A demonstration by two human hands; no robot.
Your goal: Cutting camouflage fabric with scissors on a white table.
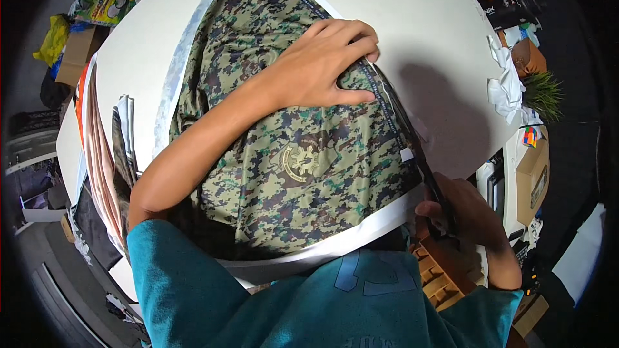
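A large piece of camouflage fabric [348,148] with a pale round emblem and white margins lies on the white table. Across its upper right part my left hand [325,61] rests palm down, fingers and thumb apart, with the fingertips at the fabric's right edge. My right hand [461,209] is low on the right, closed around the handles of long dark scissors [429,177]. Their blades run up along the fabric's right edge toward my left hand. A small white tag-like patch [406,154] shows beside the blades. Shadow hides part of my right fingers.
Folded pink and camouflage fabrics [103,167] hang over the table's left edge. Crumpled white material [505,84] lies near a grassy plant [541,96] on the right. A cardboard box [532,177] is at far right, and a wooden compartment tray [438,277] is below my right hand.
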